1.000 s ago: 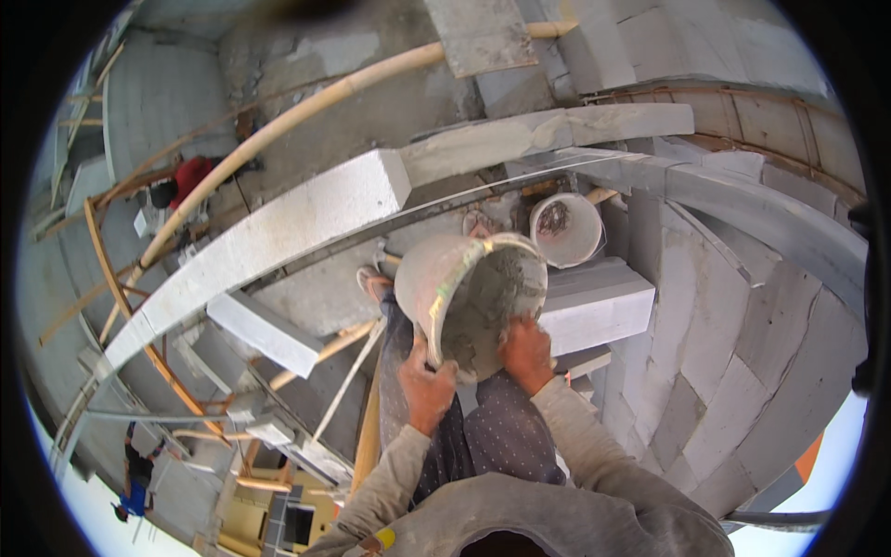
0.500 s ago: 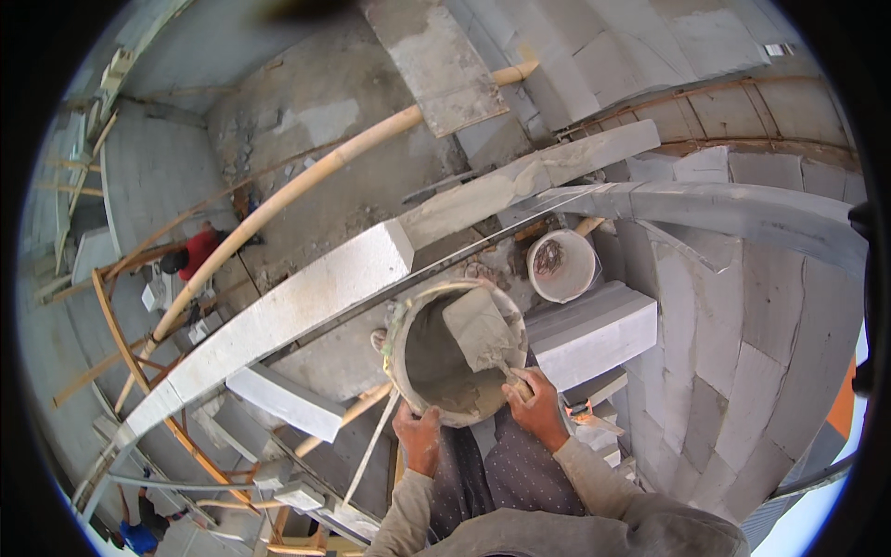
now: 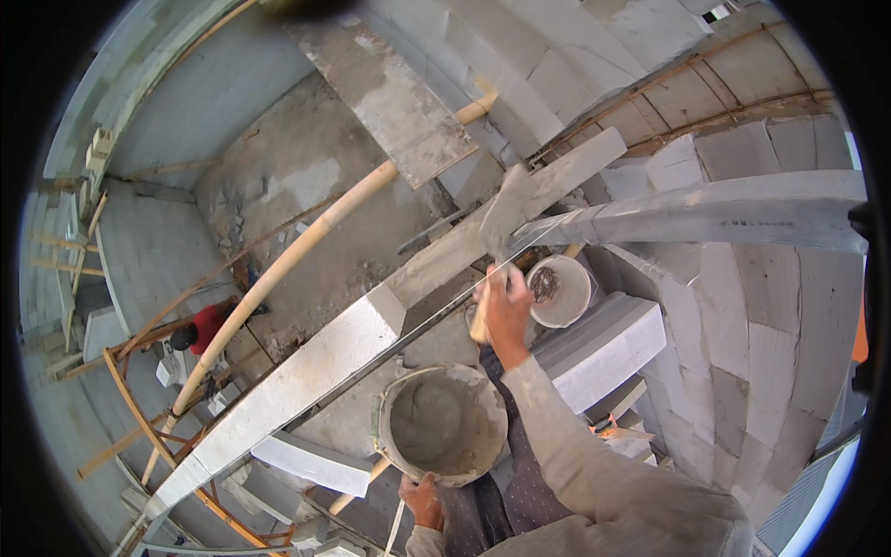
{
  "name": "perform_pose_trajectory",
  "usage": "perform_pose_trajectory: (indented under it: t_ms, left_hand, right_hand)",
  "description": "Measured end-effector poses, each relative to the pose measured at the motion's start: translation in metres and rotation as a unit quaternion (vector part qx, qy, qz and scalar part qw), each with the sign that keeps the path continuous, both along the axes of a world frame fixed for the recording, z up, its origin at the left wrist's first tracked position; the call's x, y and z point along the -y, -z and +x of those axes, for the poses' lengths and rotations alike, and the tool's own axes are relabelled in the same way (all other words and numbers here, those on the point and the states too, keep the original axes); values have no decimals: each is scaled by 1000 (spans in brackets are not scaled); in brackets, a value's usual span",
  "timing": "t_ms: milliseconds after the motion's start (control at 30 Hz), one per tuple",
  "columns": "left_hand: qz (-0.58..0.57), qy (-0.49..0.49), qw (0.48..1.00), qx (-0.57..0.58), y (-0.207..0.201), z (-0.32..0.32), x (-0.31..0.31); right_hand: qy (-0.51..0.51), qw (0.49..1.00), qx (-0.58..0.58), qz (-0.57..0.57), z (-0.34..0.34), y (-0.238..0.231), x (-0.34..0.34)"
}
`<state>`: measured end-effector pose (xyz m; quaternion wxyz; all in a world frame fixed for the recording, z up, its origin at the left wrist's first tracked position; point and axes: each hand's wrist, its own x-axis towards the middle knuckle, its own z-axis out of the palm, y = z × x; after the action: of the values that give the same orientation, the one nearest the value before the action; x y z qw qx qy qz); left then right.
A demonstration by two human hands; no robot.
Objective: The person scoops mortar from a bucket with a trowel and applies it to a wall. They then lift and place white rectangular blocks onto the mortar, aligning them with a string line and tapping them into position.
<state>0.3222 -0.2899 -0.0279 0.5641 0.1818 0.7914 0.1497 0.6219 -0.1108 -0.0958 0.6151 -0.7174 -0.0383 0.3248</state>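
My right hand [image 3: 507, 311] is closed around the wooden handle of a trowel [image 3: 504, 213], reaching forward over the wall. Its mortar-coated blade is at the wall top, over the grey mortar layer [image 3: 441, 255]; I cannot tell whether it touches. White block [image 3: 306, 348] continues the wall top toward the lower left. Near my legs stands a bucket [image 3: 497, 436] crusted with mortar, with wet grey mortar [image 3: 432, 413] inside. My left hand [image 3: 425, 501] grips the bucket's near rim, its fingertips partly hidden.
A taut string [image 3: 464, 290] runs along the wall's near side. A white bucket [image 3: 575, 288] stands beyond a large block [image 3: 608, 357] at the right. Bamboo poles [image 3: 306, 241] cross the far side. A person in red [image 3: 213, 325] is lower down at left.
My right hand has lifted the trowel out of the bucket and carried it forward to the wall top. The bucket appears lower in view, with my left hand still at its rim.
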Motion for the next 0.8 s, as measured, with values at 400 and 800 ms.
perform_pose_trajectory:
  t_ms: [400,800]
  left_hand:
    - [26,-42,998,46,0,-15,10]
    - [19,-68,995,76,4,-15,13]
  right_hand:
    - [244,941,-139,191,40,41,-89]
    - [50,987,-142,64,-61,19,-12]
